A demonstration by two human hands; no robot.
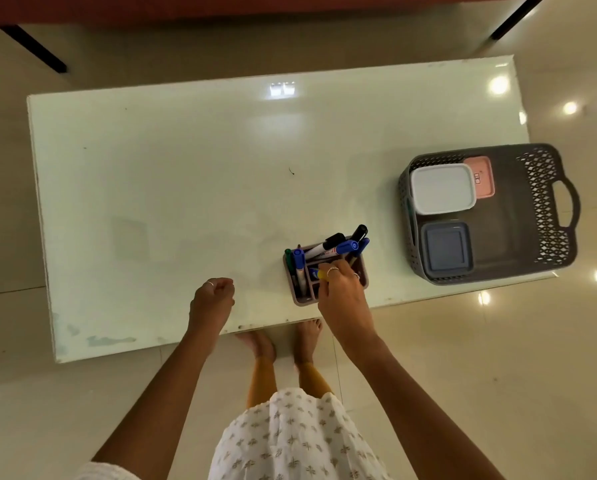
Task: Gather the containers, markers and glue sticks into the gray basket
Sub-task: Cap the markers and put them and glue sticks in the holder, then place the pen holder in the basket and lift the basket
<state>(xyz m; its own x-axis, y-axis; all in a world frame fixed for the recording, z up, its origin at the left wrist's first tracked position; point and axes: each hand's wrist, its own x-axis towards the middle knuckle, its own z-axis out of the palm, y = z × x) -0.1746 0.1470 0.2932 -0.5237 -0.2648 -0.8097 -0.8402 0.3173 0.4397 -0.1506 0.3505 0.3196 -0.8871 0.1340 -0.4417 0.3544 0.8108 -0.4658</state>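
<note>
- The right hand (pixel 342 289) is reaching into the small divided caddy (pixel 299 299) at the near edge of the white table (pixel 186 185), its fingers pinching a yellow-and-blue glue stick (pixel 318 274).
- The left hand (pixel 214 299) is hovering over the table's near edge with fingers curled into a loose fist, grasping nothing.
- Several markers (pixel 328 245), blue, black and green capped, are standing and leaning in the caddy.
- The gray basket (pixel 546 202) is sitting at the table's right end, well apart from the caddy.
- A white container (pixel 442 188), a pink container (pixel 482 174) and a blue-gray container (pixel 446 249) are lying inside the basket, along its left side.
</note>
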